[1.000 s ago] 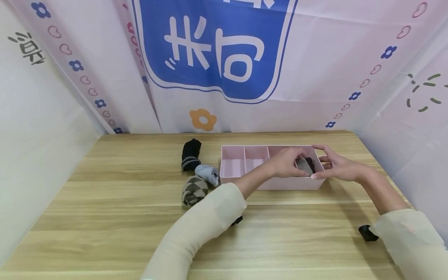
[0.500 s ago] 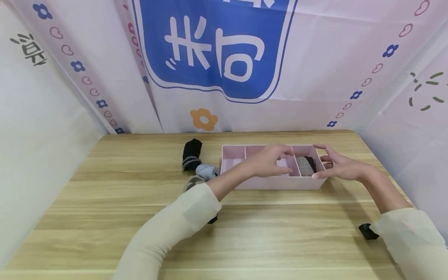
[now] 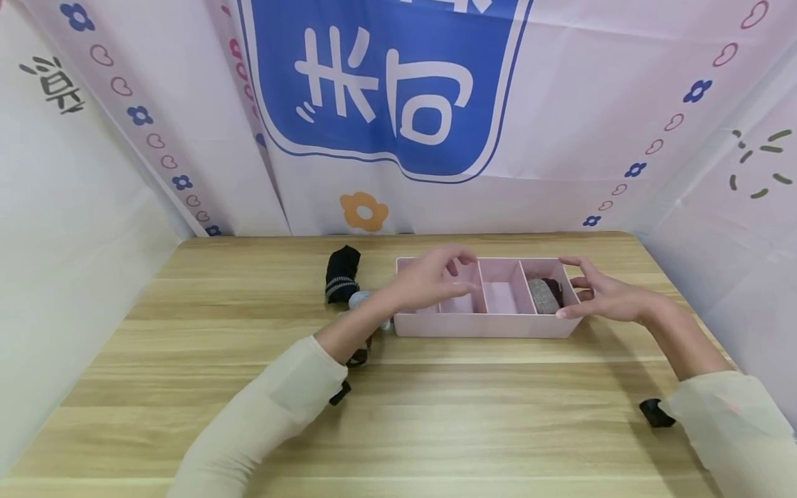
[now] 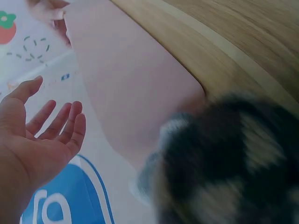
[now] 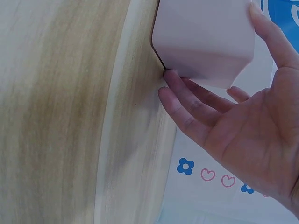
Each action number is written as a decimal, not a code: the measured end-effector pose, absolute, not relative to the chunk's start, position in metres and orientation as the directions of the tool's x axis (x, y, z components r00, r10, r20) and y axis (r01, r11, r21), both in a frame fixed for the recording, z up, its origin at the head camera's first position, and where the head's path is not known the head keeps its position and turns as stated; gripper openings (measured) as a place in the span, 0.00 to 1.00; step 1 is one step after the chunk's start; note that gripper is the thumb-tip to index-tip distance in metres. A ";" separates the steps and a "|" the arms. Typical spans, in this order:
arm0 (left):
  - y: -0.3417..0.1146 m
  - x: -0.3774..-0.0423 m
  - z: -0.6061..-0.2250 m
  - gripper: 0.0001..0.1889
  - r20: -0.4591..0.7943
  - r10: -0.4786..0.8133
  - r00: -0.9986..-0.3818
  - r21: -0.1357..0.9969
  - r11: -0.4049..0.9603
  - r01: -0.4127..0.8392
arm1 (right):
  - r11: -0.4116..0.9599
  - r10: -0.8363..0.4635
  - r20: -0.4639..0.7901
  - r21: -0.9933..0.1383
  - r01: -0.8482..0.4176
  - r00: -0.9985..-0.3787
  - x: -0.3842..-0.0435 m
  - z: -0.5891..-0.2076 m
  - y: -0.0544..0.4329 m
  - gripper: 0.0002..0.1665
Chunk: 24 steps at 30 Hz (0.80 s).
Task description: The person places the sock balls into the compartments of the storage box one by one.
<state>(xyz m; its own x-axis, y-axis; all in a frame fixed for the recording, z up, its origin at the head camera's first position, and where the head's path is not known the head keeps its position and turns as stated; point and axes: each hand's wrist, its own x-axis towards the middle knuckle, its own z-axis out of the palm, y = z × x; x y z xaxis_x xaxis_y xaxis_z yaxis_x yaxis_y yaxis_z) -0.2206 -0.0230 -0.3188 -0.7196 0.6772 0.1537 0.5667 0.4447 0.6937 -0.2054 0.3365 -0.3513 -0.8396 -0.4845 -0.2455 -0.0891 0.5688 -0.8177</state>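
A pink divided box (image 3: 482,325) stands near the back of the table. Its rightmost compartment holds a rolled grey sock (image 3: 544,296) with a dark part beside it. Over the left compartments hovers my left hand (image 3: 426,280), empty, its fingers loosely bent and spread. My right hand (image 3: 613,296) grips the box's right end; the thumb is at the front corner, and the right wrist view shows fingertips low against the end wall. Left of the box lie a black sock (image 3: 342,275) with grey stripes, a light blue sock (image 4: 175,127) and a checkered sock (image 3: 358,357), the last two partly behind my left arm.
The wooden table (image 3: 486,429) reaches toward me in front of the box. Behind it hangs a printed cloth (image 3: 548,124), with white walls on both sides. Small black pieces show beside the left sleeve (image 3: 268,408) and the right sleeve (image 3: 728,422).
My left hand has left the grey sock in the rightmost compartment and moved left across the box, now covering part of the light blue and checkered socks. The right hand stays at the box's end.
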 end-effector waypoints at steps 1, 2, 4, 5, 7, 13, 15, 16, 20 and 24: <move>-0.028 -0.220 -0.319 0.24 0.161 0.669 -0.725 0.697 0.443 0.564 | 0.568 -0.485 -0.245 -0.818 -0.089 -0.839 -0.205 -0.351 0.337 0.61; -0.033 -0.220 -0.319 0.24 0.167 0.661 -0.732 0.697 0.446 0.562 | 0.569 -0.484 -0.246 -0.818 -0.089 -0.840 -0.205 -0.351 0.337 0.61; -0.043 -0.221 -0.320 0.24 0.180 0.650 -0.739 0.692 0.450 0.565 | 0.569 -0.484 -0.245 -0.817 -0.090 -0.840 -0.205 -0.351 0.337 0.61; -0.048 -0.221 -0.320 0.24 0.186 0.644 -0.742 0.690 0.452 0.565 | 0.572 -0.482 -0.245 -0.815 -0.090 -0.841 -0.205 -0.351 0.337 0.61; -0.057 -0.222 -0.320 0.24 0.197 0.634 -0.748 0.692 0.451 0.564 | 0.574 -0.480 -0.245 -0.814 -0.091 -0.843 -0.205 -0.351 0.337 0.61; -0.080 -0.223 -0.318 0.24 0.225 0.589 -0.777 0.691 0.466 0.553 | 0.586 -0.470 -0.250 -0.806 -0.087 -0.846 -0.204 -0.350 0.338 0.61; -0.090 -0.223 -0.317 0.24 0.234 0.565 -0.791 0.688 0.478 0.545 | 0.590 -0.467 -0.254 -0.803 -0.085 -0.847 -0.204 -0.351 0.338 0.61; -0.095 -0.223 -0.316 0.23 0.242 0.550 -0.799 0.685 0.486 0.543 | 0.592 -0.466 -0.255 -0.801 -0.085 -0.847 -0.204 -0.351 0.338 0.61; -0.118 -0.226 -0.315 0.23 0.286 0.485 -0.827 0.671 0.515 0.534 | 0.591 -0.462 -0.265 -0.803 -0.072 -0.846 -0.204 -0.351 0.338 0.61; -0.141 -0.232 -0.315 0.22 0.293 0.420 -0.859 0.677 0.543 0.497 | 0.588 -0.461 -0.274 -0.806 -0.060 -0.844 -0.204 -0.350 0.338 0.61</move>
<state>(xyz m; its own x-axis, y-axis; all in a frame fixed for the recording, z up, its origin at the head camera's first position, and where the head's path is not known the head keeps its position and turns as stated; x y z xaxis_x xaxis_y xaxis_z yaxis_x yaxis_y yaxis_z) -0.2318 -0.1410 -0.3150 -0.8587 0.4203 0.2931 0.4969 0.5435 0.6765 -0.2038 0.3378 -0.3504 -0.8440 -0.4612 -0.2737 -0.0599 0.5882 -0.8065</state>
